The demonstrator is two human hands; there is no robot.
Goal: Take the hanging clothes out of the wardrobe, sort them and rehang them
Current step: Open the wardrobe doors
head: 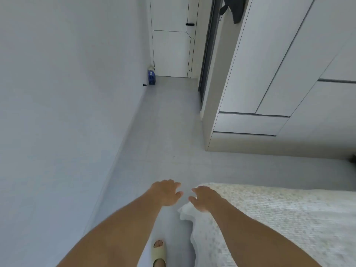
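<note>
The white wardrobe stands at the right with its tall doors closed and two drawers at the bottom. A dark garment hangs over its upper left edge near the top of the view. My left hand and my right hand are stretched out side by side low in the view, palms down, fingers relaxed, holding nothing. The right hand hovers over the corner of the bed; whether it touches the cover I cannot tell.
A bed with a cream textured cover fills the lower right. A white wall runs along the left, leaving a narrow grey floor passage toward a white door. A blue box stands by the door. My slippered foot is below.
</note>
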